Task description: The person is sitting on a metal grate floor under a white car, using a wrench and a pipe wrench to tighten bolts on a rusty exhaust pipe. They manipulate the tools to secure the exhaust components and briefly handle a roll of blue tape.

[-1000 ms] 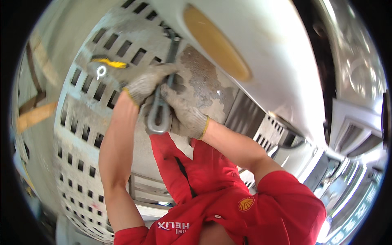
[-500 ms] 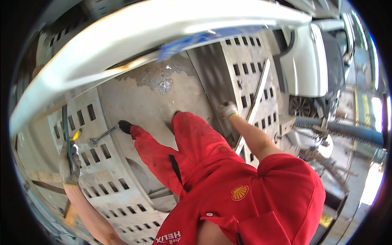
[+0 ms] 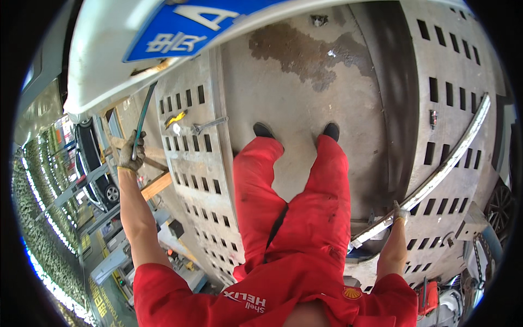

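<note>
My left hand, in a dirty knit glove, is closed round a long dark green metal bar, whose top reaches toward a white bumper with a blue plate. My gloved right hand is low at the right, at a long, curved white metal strip lying on the slotted platform; its fingers are too small and partly hidden to tell whether they grip it. A wrench and a yellow-handled tool lie on the left slotted plate, beside my feet.
A small cylindrical item lies on the right slotted plate. Wooden beams are left of the platform. A dark car stands farther left. A wheel, a chain and a red object are at the right.
A second ago both hands held the bar together; they have since parted, the right going down to the white strip. The view has turned, so the bumper now sits at the upper left.
</note>
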`<state>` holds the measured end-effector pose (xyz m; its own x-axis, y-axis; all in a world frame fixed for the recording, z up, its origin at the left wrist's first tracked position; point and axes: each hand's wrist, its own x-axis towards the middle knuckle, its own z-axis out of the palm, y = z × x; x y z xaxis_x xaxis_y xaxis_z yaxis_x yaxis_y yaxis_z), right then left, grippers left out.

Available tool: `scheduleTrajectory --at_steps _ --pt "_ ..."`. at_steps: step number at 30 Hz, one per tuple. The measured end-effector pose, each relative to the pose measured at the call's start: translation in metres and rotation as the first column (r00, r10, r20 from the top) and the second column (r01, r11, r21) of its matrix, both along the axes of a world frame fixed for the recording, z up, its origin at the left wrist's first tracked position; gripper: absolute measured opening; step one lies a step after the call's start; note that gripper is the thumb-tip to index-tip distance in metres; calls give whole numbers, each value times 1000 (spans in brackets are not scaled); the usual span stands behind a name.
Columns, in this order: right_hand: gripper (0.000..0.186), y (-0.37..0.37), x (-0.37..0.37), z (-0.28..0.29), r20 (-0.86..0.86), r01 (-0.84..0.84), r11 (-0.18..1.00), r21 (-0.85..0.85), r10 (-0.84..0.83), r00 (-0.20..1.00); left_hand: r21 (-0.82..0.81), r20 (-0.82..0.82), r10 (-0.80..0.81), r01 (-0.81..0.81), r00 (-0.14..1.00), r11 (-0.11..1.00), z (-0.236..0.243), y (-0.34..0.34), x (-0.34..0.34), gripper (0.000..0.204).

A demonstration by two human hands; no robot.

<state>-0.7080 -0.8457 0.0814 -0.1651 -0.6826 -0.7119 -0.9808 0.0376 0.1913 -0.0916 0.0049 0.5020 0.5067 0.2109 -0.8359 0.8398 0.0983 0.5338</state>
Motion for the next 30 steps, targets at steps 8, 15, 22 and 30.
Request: scheduleTrajectory --at_steps 8,15,22,30 --pt "77 12 0 52 377 335 942 21 -318 870 10 -6 14 -14 1000 1000 -17 8 5 38" --pt "88 26 -2 169 568 461 885 -61 -349 745 36 86 50 -53 995 998 -14 5 -5 32" --pt "80 155 47 338 638 211 977 22 -176 750 -183 171 190 -158 967 970 -19 15 -9 30" --pt "65 275 59 460 482 -199 974 113 121 868 -211 259 -56 113 964 971 -65 37 -11 24"
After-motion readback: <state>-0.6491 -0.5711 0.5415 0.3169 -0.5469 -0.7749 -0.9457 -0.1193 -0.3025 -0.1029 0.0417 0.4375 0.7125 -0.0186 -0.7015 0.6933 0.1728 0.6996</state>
